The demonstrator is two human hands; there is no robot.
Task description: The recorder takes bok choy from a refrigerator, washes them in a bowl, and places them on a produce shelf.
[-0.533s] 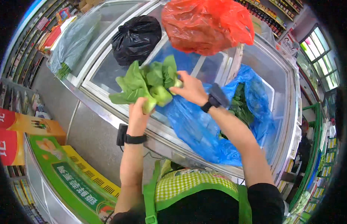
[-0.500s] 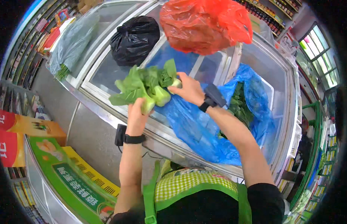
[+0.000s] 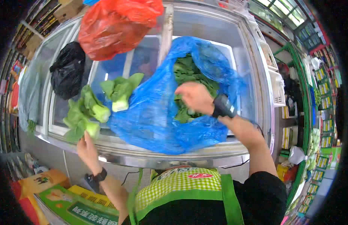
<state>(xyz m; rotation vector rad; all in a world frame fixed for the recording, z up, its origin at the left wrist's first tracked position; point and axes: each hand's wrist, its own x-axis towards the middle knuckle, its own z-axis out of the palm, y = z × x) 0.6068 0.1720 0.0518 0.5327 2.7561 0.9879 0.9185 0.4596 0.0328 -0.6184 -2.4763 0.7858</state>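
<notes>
Pinching bok choy (image 3: 82,125) at near left of freezer (image 3: 189,161) with left hand (image 3: 88,150), hovering blurred right hand (image 3: 196,98) over open blue bag (image 3: 153,127), can't tell grip, could tear plastic by snagging.

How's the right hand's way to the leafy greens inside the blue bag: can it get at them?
Probably yes: the right hand is over the open mouth of the blue bag, and the leafy greens show there with no plastic across them. Blur hides whether the hand touches them.
</notes>
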